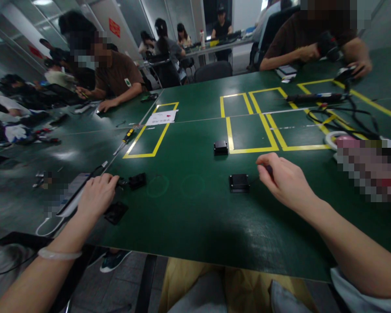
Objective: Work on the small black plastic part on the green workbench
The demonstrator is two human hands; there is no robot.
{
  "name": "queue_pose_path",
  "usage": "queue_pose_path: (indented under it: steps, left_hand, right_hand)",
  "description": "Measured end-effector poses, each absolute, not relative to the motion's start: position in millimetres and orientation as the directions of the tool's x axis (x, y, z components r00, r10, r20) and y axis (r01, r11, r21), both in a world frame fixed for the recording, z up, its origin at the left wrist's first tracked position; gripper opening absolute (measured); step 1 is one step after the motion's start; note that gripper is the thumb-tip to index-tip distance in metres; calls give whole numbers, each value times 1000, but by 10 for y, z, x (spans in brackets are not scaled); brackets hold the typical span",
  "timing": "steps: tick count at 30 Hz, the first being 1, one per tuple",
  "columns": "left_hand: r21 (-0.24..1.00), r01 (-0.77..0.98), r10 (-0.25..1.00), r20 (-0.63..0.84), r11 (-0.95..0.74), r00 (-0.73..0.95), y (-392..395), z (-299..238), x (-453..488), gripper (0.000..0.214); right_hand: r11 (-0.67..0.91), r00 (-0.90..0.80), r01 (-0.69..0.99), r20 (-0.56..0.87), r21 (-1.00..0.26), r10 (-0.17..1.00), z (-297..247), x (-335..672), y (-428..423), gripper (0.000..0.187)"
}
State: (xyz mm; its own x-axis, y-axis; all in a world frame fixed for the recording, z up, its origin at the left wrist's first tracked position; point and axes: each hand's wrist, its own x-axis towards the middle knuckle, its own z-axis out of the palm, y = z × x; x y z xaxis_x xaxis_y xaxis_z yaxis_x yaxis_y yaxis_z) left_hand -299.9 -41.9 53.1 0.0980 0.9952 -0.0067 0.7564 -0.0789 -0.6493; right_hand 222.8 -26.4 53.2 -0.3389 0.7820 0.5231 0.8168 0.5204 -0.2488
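My left hand (99,191) is low over the left side of the green table, its fingers curled down together around a small dark piece that is mostly hidden. Just beyond its fingertips lies a small black part (137,181), and a flat black piece (116,212) is below the hand. My right hand (282,176) hovers at the right with fingers closed; something dark shows between them, too covered to name. Left of that hand, a black box-like block (239,183) with bright metal corner bits rests on the table. Farther back sits a similar, smaller-looking black block (220,148).
Yellow tape rectangles (254,151) mark the green table (189,230). A yellow-black screwdriver (128,136) and a paper sheet (162,118) lie at left-centre. A phone-like device (73,195) is beside my left hand. Black cables (355,115) coil at right. Co-workers sit across.
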Motion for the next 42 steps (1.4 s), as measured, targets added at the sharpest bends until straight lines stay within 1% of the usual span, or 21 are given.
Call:
queue_pose_path:
  steps: [3, 7, 9, 12, 14, 16, 17, 18, 21, 23, 25, 26, 28, 30, 32, 36, 42]
  left_hand:
    - [-659, 743, 991, -26, -118, 134, -395, 533, -2998, 36]
    - [-665, 742, 994, -14, -89, 107, -386, 561, -3049, 33]
    - [-650, 751, 990, -19, -118, 139, -400, 595, -3107, 34]
    - [-627, 764, 988, -72, -153, 139, -469, 674, -3235, 32]
    - [-616, 760, 976, -74, -205, 204, -549, 743, -3332, 34]
    - [-569, 777, 960, -94, -269, 263, -650, 818, -3413, 39]
    - [-540, 797, 960, -92, -272, 265, -703, 854, -3439, 39]
    - [-501, 811, 953, -131, -301, 273, -756, 888, -3452, 39]
    - [-433, 858, 958, -198, -276, 208, -886, 959, -3419, 42]
    - [-403, 894, 965, -240, -199, 107, -930, 974, -3374, 47]
    - [-376, 921, 969, -248, -99, 3, -936, 964, -3358, 56]
    - [-369, 925, 969, -247, -89, -6, -928, 952, -3368, 56]
    - [-316, 934, 958, -275, -164, 75, -904, 919, -3419, 53]
    - [-244, 927, 928, -311, -286, 205, -879, 880, -3485, 50]
    - [-219, 916, 917, -300, -336, 264, -861, 834, -3542, 48]
    - [-192, 912, 910, -286, -362, 301, -837, 729, -3615, 45]
    - [-132, 930, 896, -345, -342, 281, -808, 606, -3642, 46]
  right_hand:
    - [516, -336, 820, 521, -247, 785, 533, 2229, -265, 16]
    - [519, -340, 816, 516, -253, 786, 535, 2229, -267, 16]
    - [518, -339, 817, 517, -253, 786, 534, 2231, -269, 16]
    - [515, -337, 820, 517, -249, 787, 532, 2235, -272, 17]
    - [512, -336, 822, 516, -248, 788, 531, 2236, -273, 17]
    - [512, -336, 822, 515, -247, 789, 532, 2234, -272, 18]
    - [513, -337, 823, 516, -244, 788, 532, 2233, -271, 18]
    - [513, -339, 824, 517, -240, 786, 532, 2232, -270, 18]
    - [512, -341, 827, 519, -230, 784, 529, 2230, -267, 19]
    - [516, -344, 824, 519, -232, 783, 527, 2230, -265, 19]
    - [517, -344, 823, 519, -234, 783, 528, 2229, -266, 20]
    - [516, -343, 824, 518, -236, 784, 530, 2228, -267, 19]
    - [513, -341, 824, 513, -241, 788, 534, 2226, -269, 19]
    - [513, -341, 824, 510, -243, 790, 538, 2223, -272, 18]
    - [511, -341, 826, 510, -239, 790, 539, 2220, -272, 18]
    - [512, -343, 827, 511, -234, 788, 541, 2217, -270, 18]
    - [514, -348, 825, 506, -234, 789, 553, 2217, -270, 19]
